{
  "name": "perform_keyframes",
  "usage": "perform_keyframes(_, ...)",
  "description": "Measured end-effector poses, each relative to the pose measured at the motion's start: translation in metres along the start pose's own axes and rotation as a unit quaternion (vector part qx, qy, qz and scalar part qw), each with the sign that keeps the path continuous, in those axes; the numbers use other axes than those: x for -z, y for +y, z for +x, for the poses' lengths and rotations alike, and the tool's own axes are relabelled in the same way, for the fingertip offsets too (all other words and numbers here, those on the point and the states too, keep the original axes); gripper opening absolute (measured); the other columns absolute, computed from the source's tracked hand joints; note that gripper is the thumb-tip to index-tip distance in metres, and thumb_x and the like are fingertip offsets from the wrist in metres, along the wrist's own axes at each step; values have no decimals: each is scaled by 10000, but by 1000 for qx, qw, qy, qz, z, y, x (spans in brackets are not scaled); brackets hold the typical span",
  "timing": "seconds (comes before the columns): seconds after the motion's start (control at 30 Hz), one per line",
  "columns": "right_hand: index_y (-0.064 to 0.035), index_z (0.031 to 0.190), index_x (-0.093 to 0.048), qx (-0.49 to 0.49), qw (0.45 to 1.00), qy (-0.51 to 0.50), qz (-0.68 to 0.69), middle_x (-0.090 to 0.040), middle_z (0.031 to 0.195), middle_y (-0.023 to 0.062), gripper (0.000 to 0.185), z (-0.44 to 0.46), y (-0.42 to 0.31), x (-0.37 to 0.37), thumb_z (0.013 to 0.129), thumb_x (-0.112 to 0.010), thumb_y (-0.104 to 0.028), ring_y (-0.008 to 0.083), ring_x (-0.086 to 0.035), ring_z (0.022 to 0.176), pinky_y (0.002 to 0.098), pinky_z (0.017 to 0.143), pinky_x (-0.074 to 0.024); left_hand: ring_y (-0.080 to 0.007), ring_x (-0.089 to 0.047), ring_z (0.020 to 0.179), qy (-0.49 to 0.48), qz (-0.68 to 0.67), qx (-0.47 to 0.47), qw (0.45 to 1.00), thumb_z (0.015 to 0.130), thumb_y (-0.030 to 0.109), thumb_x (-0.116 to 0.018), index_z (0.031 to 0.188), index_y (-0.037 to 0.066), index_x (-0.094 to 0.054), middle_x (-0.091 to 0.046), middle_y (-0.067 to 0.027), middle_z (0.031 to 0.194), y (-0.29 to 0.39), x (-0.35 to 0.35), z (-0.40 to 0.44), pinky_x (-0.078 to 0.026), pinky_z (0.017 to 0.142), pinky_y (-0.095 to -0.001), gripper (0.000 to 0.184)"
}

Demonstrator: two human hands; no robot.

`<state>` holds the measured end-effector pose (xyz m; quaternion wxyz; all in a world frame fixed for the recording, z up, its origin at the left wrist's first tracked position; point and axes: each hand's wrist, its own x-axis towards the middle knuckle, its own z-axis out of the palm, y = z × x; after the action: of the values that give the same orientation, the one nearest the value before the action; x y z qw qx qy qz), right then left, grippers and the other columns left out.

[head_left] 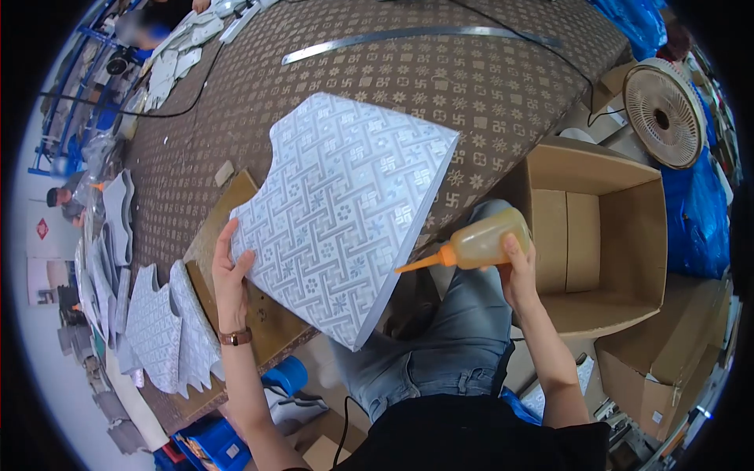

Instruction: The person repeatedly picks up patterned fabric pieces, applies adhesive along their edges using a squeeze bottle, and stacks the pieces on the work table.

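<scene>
A light grey-blue patterned fabric piece (338,204) with a curved notch is held up over the table edge. My left hand (232,271) pinches its left corner, thumb on top. In my right hand (518,267) is a translucent bottle (488,240) of yellowish liquid with an orange nozzle, tilted on its side. The nozzle tip points left and is at or very close to the piece's right folded edge; contact is hard to tell. Under the piece lies a brown board (271,318).
A patterned brown cloth covers the table (408,74), with a metal ruler (393,39) on it. Cut pieces (153,330) lie at the left. An open cardboard box (597,235) and a fan (664,114) are at the right. A person (71,200) is far left.
</scene>
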<state>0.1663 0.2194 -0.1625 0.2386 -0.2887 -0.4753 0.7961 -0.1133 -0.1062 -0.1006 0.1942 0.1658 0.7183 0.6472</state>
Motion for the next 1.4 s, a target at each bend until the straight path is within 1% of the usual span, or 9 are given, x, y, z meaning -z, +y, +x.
perform_keyframes(0.4, -42, 1233, -442, -235, 961, 19, 145, -603, 1071, 101, 604, -69, 12, -27, 855, -609, -483, 208, -636, 926, 317, 676, -555, -162, -493, 1142, 48, -5, -1, 999, 838, 83, -675, 1411, 41, -305, -498, -103, 1270, -3, -7, -8, -402, 974, -305, 684)
perform_keyframes(0.47, -59, 1212, -476, -152, 964, 102, 192, -611, 1088, 101, 581, -44, -21, -37, 861, -586, -508, 225, -626, 997, 332, 743, -559, -154, -519, 1063, 106, 85, -16, 991, 848, 98, -668, 1424, 55, -266, -520, -92, 1195, -9, -4, -16, -433, 914, -297, 704)
perform_keyframes(0.57, -28, 1124, -523, -79, 931, 10, 357, -606, 929, 98, 604, 20, -69, -14, 860, -549, -570, 182, -597, 755, 299, 626, -516, -138, -570, 905, 219, 257, -50, 940, 868, 129, -655, 1449, 84, -189, -563, -70, 1046, -3, -8, -36, -495, 794, -281, 746)
perform_keyframes(0.63, -17, 1081, -536, -53, 905, -78, 416, -595, 867, 90, 620, 60, -82, -6, 857, -536, -594, 166, -560, 655, 283, 572, -489, -109, -548, 671, 178, 92, 196, 960, 890, 161, -632, 1451, 109, -136, -535, -21, 862, 23, -19, -50, -502, 582, -244, 751)
perform_keyframes(0.7, -7, 1037, -531, 27, 922, -15, 386, -557, 801, 73, 634, 109, -95, -10, 853, -526, -613, 148, -485, 594, 267, 525, -436, -93, -549, 543, 197, -42, 173, 964, 917, 163, -587, 1424, 63, -191, -575, -36, 913, 13, -21, -50, -456, 443, -254, 651)
perform_keyframes(0.77, -2, 1015, -529, 92, 920, 7, 381, -537, 768, 64, 642, 145, -93, -12, 852, -521, -622, 140, -448, 563, 258, 502, -410, -119, -603, 702, 129, -90, 158, 975, 911, 157, -593, 1385, 35, -279, -592, -56, 1003, 23, -16, -45, -508, 587, -269, 582)
perform_keyframes(1.07, -90, 1018, -541, 183, 867, 63, 459, -490, 716, 39, 593, 179, -68, -21, 852, -479, -655, 161, -481, 614, 303, 574, -388, -175, -521, 1108, 189, -17, -270, 944, 857, -21, -580, 1344, -3, -376, -534, -113, 1247, 143, -74, 49, -381, 974, -303, 528)
perform_keyframes(1.27, -93, 1039, -541, 163, 867, 86, 463, -499, 704, 31, 615, 184, -70, -22, 854, -452, -673, 151, -482, 607, 309, 591, -399, -182, -551, 1044, 234, -75, -461, 853, 862, -1, -583, 1322, 2, -378, -542, -124, 1221, 231, -160, 162, -468, 863, -302, 503)
perform_keyframes(1.4, -96, 1048, -543, 153, 869, 94, 461, -506, 696, 29, 628, 185, -73, -24, 857, -432, -684, 142, -476, 598, 317, 614, -407, -215, -582, 943, 292, -189, -469, 812, 843, 80, -656, 1248, 54, -421, -575, -134, 1147, 254, -234, 281, -535, 737, -384, 469)
